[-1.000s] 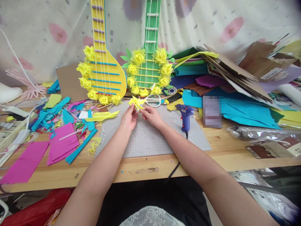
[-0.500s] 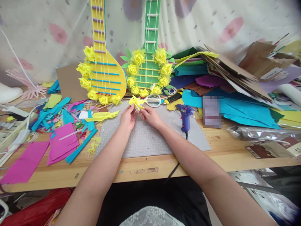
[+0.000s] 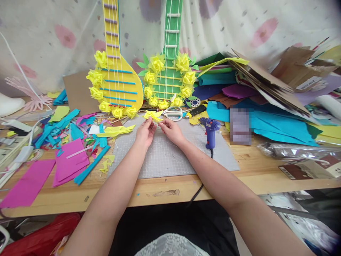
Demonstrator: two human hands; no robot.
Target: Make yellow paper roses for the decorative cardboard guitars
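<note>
Left fingers (image 3: pixel 147 123) pinch a yellow paper flower (image 3: pixel 152 115), thin folded petals with pointed tips; right fingers (image 3: pixel 165 124) pressed together at its right edge. Flower sits at the fingertips, above smooth gray gridded mat (image 3: pixel 167 161). Just beyond fingers: white loop-handled scissors (image 3: pixel 181 113). Left of them: creased yellow paper strip (image 3: pixel 115 131). Right: blue plastic glue gun (image 3: pixel 210 138). Farther beyond: flat yellow instrument (image 3: pixel 125 80), green instrument (image 3: pixel 168 81), both rose-edged. Mat lies on wood-grain surface (image 3: pixel 234 185).

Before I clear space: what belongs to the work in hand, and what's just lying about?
Belongs: yellow paper flower, in left hand, right hand at its edge; likely glue gun, scissors, cutting mat.

Apparently lying about: magenta sheets, blue sheets, stacked cardboard.
</note>
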